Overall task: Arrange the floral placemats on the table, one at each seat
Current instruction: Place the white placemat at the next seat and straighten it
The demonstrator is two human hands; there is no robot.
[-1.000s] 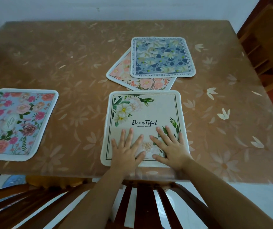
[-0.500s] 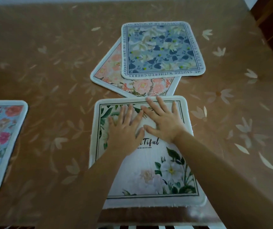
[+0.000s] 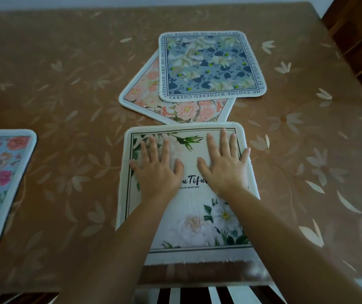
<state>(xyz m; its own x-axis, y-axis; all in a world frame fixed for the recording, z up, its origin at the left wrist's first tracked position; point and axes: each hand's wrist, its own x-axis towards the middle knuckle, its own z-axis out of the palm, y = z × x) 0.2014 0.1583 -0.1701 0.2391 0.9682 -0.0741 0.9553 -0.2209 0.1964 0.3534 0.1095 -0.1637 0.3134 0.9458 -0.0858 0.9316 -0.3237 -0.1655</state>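
Glossy brown table [image 3: 66,84] (petal-printed covering) carries a rounded-square cream placemat [image 3: 193,216]; left hand [image 3: 157,170] and right hand [image 3: 226,165] press it flat, fingers spread.

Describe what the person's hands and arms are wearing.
Nothing shows on either. The left hand and right hand are bare, with no gloves, rings or bracelets visible. Both forearms are uncovered as far as the frame's bottom edge: no sleeves, no watch. The nails look short and unpainted, though the light is dim.

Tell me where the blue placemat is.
In the head view, the blue placemat lies at centre far side, overlapping the pink placemat, beyond both hands.
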